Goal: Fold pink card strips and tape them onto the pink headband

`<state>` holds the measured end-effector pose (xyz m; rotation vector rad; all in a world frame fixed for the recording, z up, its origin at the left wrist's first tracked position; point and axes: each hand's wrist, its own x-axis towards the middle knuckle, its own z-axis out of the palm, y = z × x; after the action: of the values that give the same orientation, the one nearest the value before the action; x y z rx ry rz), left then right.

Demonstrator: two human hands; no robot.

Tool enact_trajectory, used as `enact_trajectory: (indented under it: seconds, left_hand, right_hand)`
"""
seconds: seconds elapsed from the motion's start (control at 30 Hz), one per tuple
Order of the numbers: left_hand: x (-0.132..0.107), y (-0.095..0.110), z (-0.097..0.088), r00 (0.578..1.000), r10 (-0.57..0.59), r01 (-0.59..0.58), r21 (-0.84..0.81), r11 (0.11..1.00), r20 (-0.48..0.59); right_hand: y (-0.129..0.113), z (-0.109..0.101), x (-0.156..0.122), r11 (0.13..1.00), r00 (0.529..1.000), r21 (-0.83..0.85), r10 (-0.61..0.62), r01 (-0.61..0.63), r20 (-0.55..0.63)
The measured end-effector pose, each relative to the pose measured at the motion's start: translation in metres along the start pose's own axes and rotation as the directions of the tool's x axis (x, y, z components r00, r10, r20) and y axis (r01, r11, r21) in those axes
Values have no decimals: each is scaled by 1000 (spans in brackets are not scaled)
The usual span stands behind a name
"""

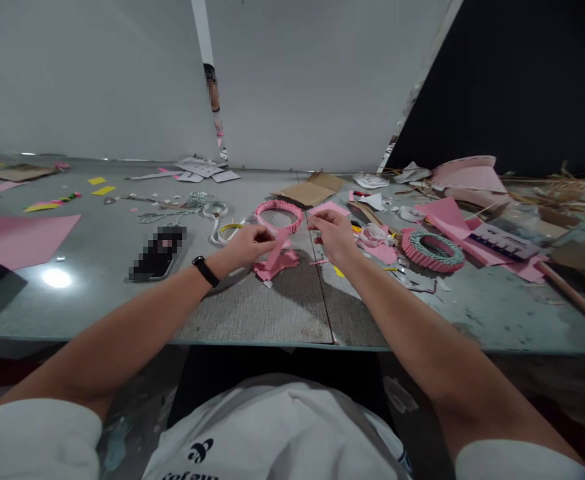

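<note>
My left hand (245,245) pinches a pink paper strip (281,243) that hangs down to a heap of crumpled pink paper (276,265) on the wooden board. My right hand (333,236) is raised close by, its fingertips pinched together, and nothing shows between them. Just beyond both hands lies a pleated pink paper ring (278,215). A pink paper sheet (326,209) sits just above my right fingers. A second pleated pink ring with a teal inner band (432,251) lies to the right.
The grey worktable (92,293) holds a pixelated phone (157,253), a tape roll (230,232), twisted cord (187,208), and a pink sheet (17,240). Cardboard (307,193), paper scraps, and dry straw (562,190) lie farther back. A wall stands behind.
</note>
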<state>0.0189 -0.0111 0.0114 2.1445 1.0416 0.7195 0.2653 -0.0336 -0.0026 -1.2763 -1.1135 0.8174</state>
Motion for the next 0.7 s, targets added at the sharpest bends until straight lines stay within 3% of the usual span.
enact_trajectory:
  seconds: [0.13, 0.23, 0.33, 0.43, 0.5, 0.6, 0.7]
  left_hand:
    - [2, 1, -4, 980, -66, 34, -169, 985, -187]
    - [2, 4, -5, 974, -94, 33, -280, 959, -206]
    - [-1, 10, -3, 972, -142, 42, -453, 890, -189]
    - [-5, 14, 1, 980, -154, 55, -566, 822, -129]
    - [-7, 13, 3, 987, -125, 43, -569, 821, -105]
    - [-8, 10, 5, 991, -54, -15, -511, 859, -119]
    - [-8, 7, 5, 991, -19, -50, -493, 869, -134]
  right_hand:
    - [-8, -2, -3, 997, 995, 54, -51, 56, -91]
    - [-16, -1, -9, 986, 979, 33, -156, 162, -131]
    - [-26, 2, -20, 974, 978, 92, -205, 209, -45]
    - [-35, 7, -31, 966, 977, 240, -137, 96, 160]
    - [-38, 11, -37, 950, 959, 312, -61, -30, 277]
    - [-36, 14, -40, 905, 924, 390, 6, -168, 382]
    - [-30, 13, -37, 861, 894, 465, -29, -204, 446]
